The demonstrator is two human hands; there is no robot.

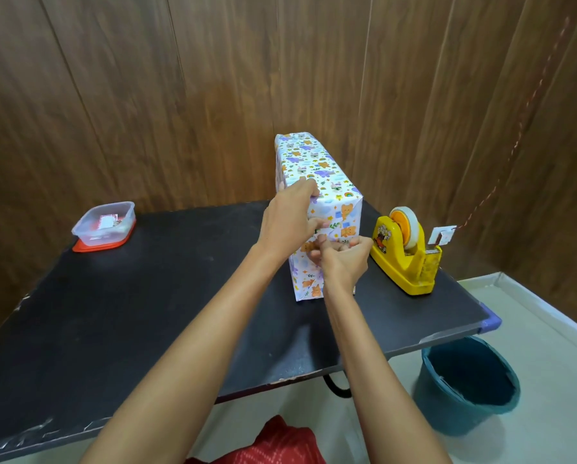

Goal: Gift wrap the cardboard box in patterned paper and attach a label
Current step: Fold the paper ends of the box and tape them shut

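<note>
The box (313,169), covered in white paper printed with bears and purple animals, stands tall on the black table (146,313) near its back edge. My left hand (288,219) grips the box's near upper corner, fingers over the top and thumb on the folded end flap. My right hand (342,259) presses with curled fingers against the middle of that end face, where the paper folds meet. Whether a piece of tape sits under the fingers is hidden. No label shows on the box.
A yellow tape dispenser (405,252) stands just right of the box. A clear plastic container (104,222) on a red lid sits at the table's back left. A teal bucket (467,386) stands on the floor below the table's right corner. Wooden panels rise behind.
</note>
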